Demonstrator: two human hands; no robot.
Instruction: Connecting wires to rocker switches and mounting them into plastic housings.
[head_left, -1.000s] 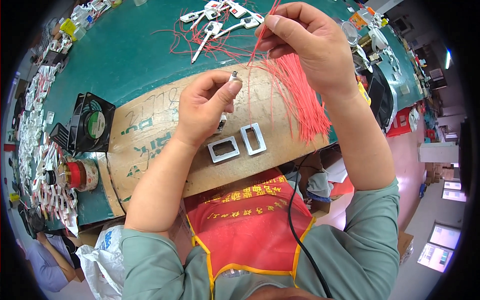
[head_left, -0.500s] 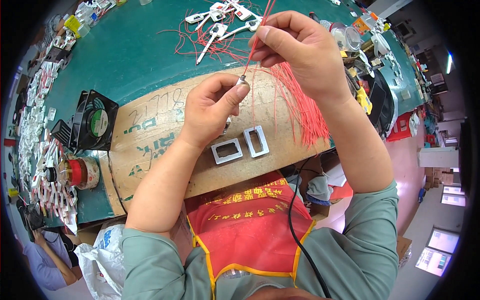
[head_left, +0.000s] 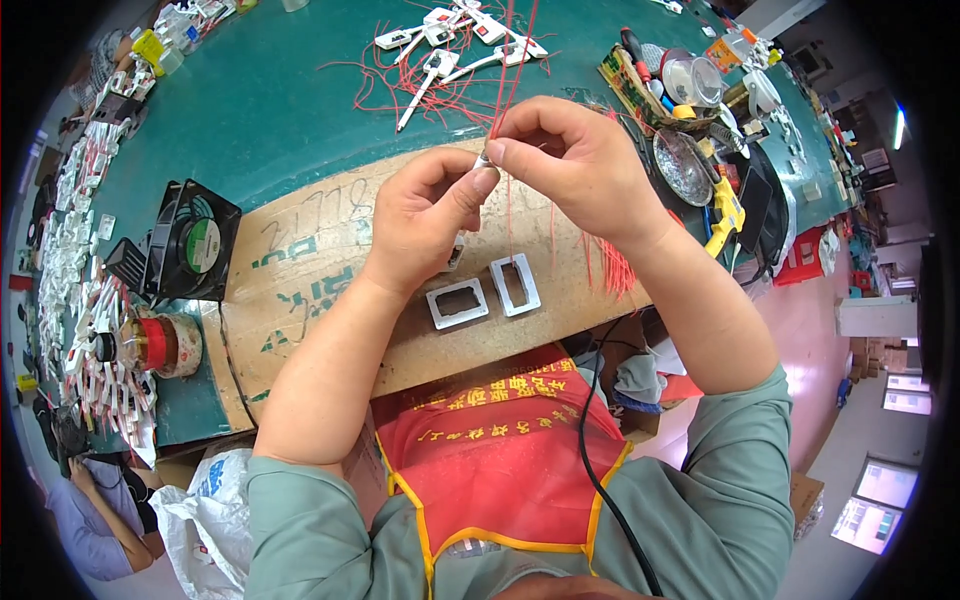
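Observation:
Over the cardboard, my left hand (head_left: 420, 215) is closed round a slim white plastic part (head_left: 481, 161), whose tip sticks out between thumb and forefinger. Most of that part is hidden in the palm. Right against the tip, my right hand (head_left: 580, 165) pinches thin red wires (head_left: 511, 75), which run up and away from the fingers. Whether the wires enter the tip I cannot tell. Below the hands lie two pale rectangular frames (head_left: 457, 303). A bundle of red wires (head_left: 615, 268) rests partly hidden under my right forearm.
Cardboard (head_left: 330, 290) covers the near part of a green table (head_left: 270, 90). A black fan (head_left: 195, 240) stands left, near a tape roll (head_left: 150, 345). White parts with red wires (head_left: 437, 65) lie at the back. A yellow glue gun (head_left: 725, 215) and a metal dish (head_left: 682, 165) sit right.
My right hand has come down and in toward the left, from higher along the wires to the white part's tip. My left hand has barely moved.

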